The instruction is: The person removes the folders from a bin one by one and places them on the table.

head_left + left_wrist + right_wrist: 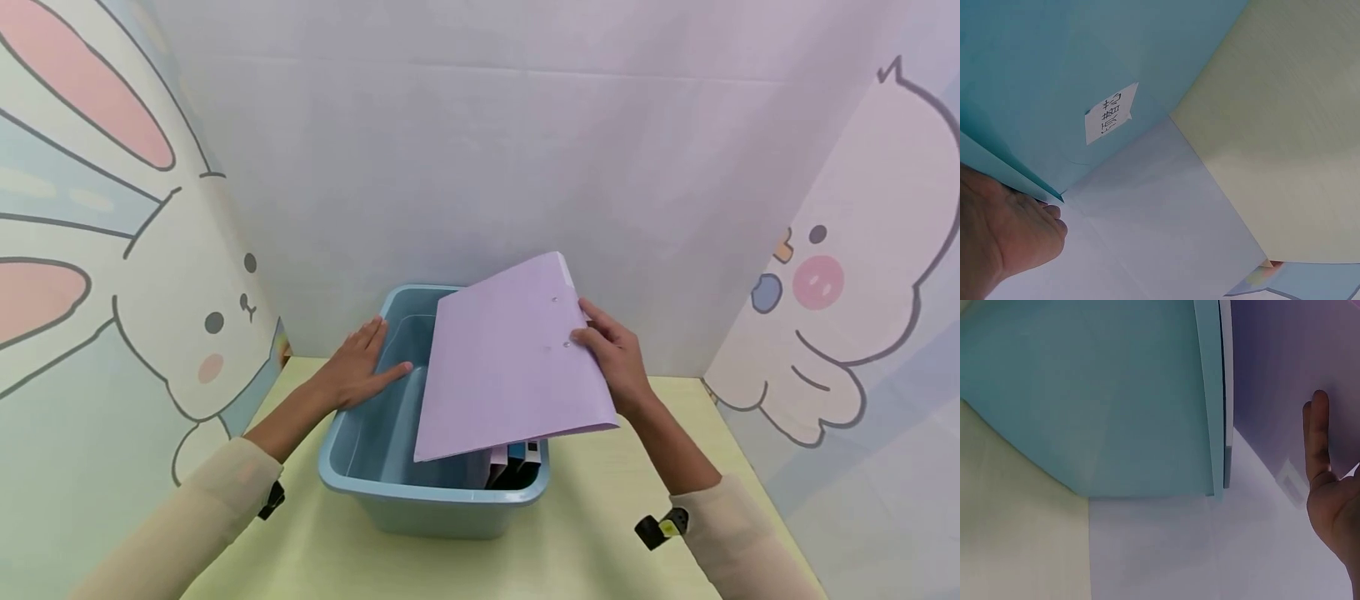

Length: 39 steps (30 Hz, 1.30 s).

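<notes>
1. Folder, lilac [510, 358] and thin-looking, slants over the mouth of a blue tub [442, 494], covering much of the tub's right half, one near corner jutting past its right rim.

2. At the tub's right, a right hand [618, 358] grips the folder's edge: thumb on the upper face near two small rivets [567, 344], fingers reaching beneath.

3. Across the tub, a left hand [360, 367] rests on its left rim, fingers extended and thumb spread inward, holding no part of the folder.

4. Judging by its flat cover, the folder should prove light and fairly stiff, yet apt to bend if pinched at one corner. Its smooth face may slip; its contents, if any, cannot be told.

5. The edge beyond the tub's right rim looks the best hold, close to the rivets; the near side, which gapes slightly, could let the covers part.

6. Below the folder, partly hidden items [517, 451] stand inside the tub, which sits on a pale bench [600, 542]. Snagging on them appears possible.
</notes>
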Motion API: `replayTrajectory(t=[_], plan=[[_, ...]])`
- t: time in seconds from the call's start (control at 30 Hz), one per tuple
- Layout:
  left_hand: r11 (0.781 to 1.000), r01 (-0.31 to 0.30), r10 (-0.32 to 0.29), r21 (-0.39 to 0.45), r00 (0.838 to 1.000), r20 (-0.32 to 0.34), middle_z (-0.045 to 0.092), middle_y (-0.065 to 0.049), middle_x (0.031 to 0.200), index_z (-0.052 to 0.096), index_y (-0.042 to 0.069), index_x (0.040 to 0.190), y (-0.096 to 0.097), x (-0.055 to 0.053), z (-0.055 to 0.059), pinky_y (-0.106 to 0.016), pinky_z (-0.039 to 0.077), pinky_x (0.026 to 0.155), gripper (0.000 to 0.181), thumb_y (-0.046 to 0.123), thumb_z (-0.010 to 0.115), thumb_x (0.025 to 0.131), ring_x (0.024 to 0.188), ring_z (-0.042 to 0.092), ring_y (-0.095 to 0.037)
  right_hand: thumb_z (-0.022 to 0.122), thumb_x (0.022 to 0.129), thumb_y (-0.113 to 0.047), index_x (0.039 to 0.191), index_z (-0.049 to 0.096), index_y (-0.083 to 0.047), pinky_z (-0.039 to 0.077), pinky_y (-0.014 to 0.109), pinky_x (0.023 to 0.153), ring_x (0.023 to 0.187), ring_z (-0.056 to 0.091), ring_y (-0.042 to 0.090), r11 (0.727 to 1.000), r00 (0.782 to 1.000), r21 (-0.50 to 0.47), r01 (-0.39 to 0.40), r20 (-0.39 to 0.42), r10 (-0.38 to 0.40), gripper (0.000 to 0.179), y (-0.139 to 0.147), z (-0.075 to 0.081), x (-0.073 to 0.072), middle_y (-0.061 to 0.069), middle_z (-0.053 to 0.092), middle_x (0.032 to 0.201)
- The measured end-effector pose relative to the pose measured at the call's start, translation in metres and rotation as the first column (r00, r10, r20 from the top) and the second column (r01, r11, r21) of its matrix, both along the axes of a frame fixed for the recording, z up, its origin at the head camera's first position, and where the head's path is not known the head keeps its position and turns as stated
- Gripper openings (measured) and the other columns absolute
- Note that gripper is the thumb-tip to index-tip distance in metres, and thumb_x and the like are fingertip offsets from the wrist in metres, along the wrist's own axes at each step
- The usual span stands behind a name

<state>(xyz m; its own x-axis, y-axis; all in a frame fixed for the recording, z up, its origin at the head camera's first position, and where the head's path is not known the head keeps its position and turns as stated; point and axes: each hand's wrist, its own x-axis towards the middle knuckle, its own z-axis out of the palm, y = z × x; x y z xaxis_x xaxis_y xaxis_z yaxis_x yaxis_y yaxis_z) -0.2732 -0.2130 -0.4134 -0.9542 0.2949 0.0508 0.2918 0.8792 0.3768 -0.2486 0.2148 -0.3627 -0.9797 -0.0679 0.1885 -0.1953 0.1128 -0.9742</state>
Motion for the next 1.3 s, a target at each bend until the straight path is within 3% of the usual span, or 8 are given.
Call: replayTrajectory(t=[0.27,0.63,0.7,0.8,0.9,1.07,1.13,1.3], plan=[[1.0,-0.005,0.005,-0.002,1.0,0.005,0.007,-0.031,0.188,0.01,-0.01,0.177,0.001,0.001,0.002,-0.071,0.008,0.142,0.105,0.059,0.055,0.111,0.175,0.009,-0.056,0.059,0.115,-0.021,0.174,0.047,-0.02,0.063,0.016,0.073,0.093,0.076,-0.002,0.992,0.994,-0.081,0.096,0.061,-0.091,0.06,0.026,-0.003,0.004,0.018,0.049,0.176],[1.0,0.017,-0.017,0.003,1.0,0.008,0.007,-0.031,0.188,0.01,-0.01,0.177,0.001,0.002,0.005,-0.069,0.009,0.143,0.104,0.058,0.056,0.113,0.176,0.009,-0.054,0.062,0.116,-0.027,0.174,0.046,-0.022,0.062,0.015,0.07,0.09,0.076,-0.004,0.974,0.976,-0.127,0.185,0.137,-0.168,0.061,0.072,-0.005,0.01,0.014,0.041,0.182],[1.0,0.022,-0.022,0.0,1.0,0.012,0.006,-0.031,0.188,0.01,-0.01,0.177,-0.001,0.001,0.004,-0.069,0.008,0.143,0.104,0.059,0.055,0.113,0.176,0.008,-0.053,0.064,0.115,-0.029,0.174,0.045,-0.022,0.062,0.016,0.069,0.088,0.077,-0.004,0.972,0.973,-0.136,0.192,0.152,-0.171,0.062,0.081,-0.007,0.011,0.003,0.051,0.177],[1.0,0.025,-0.025,-0.004,0.999,0.02,0.005,-0.03,0.188,0.009,-0.01,0.177,-0.002,0.0,0.003,-0.068,0.006,0.143,0.105,0.059,0.054,0.113,0.176,0.006,-0.052,0.067,0.114,-0.031,0.174,0.046,-0.023,0.062,0.016,0.069,0.086,0.078,-0.003,0.965,0.971,-0.167,0.204,0.163,-0.177,0.064,0.094,-0.01,0.013,-0.019,0.071,0.151],[1.0,0.028,-0.028,-0.003,0.999,0.019,0.006,-0.03,0.188,0.009,-0.01,0.177,-0.001,0.0,0.002,-0.068,0.006,0.143,0.105,0.059,0.055,0.112,0.177,0.006,-0.052,0.069,0.113,-0.031,0.173,0.047,-0.023,0.061,0.015,0.069,0.086,0.077,-0.004,0.952,0.96,-0.187,0.242,0.187,-0.207,0.064,0.108,-0.012,0.013,-0.031,0.074,0.135],[0.999,0.034,-0.034,-0.018,0.999,0.015,0.006,-0.03,0.189,0.009,-0.009,0.177,-0.002,-0.001,0.001,-0.068,0.007,0.143,0.109,0.064,0.053,0.111,0.177,0.006,-0.051,0.069,0.113,-0.031,0.169,0.052,-0.029,0.058,0.014,0.065,0.081,0.076,-0.005,0.929,0.936,-0.199,0.311,0.231,-0.264,0.059,0.131,-0.013,0.015,-0.037,0.076,0.119],[0.999,0.037,-0.037,-0.025,0.999,0.014,0.006,-0.03,0.189,0.009,-0.009,0.177,-0.003,-0.003,0.0,-0.068,0.007,0.143,0.11,0.067,0.052,0.111,0.177,0.007,-0.051,0.069,0.113,-0.03,0.168,0.053,-0.031,0.059,0.015,0.064,0.08,0.077,-0.003,0.924,0.94,-0.232,0.303,0.23,-0.251,0.057,0.14,-0.014,0.017,-0.037,0.077,0.109],[0.999,0.04,-0.04,-0.02,0.999,0.008,0.009,-0.032,0.188,0.011,-0.011,0.177,-0.003,0.0,0.003,-0.069,0.009,0.143,0.108,0.064,0.054,0.111,0.176,0.008,-0.052,0.064,0.115,-0.025,0.164,0.057,-0.035,0.063,0.018,0.066,0.082,0.081,0.002,0.919,0.962,-0.32,0.229,0.218,-0.164,0.051,0.162,-0.021,0.022,-0.032,0.079,0.116]])
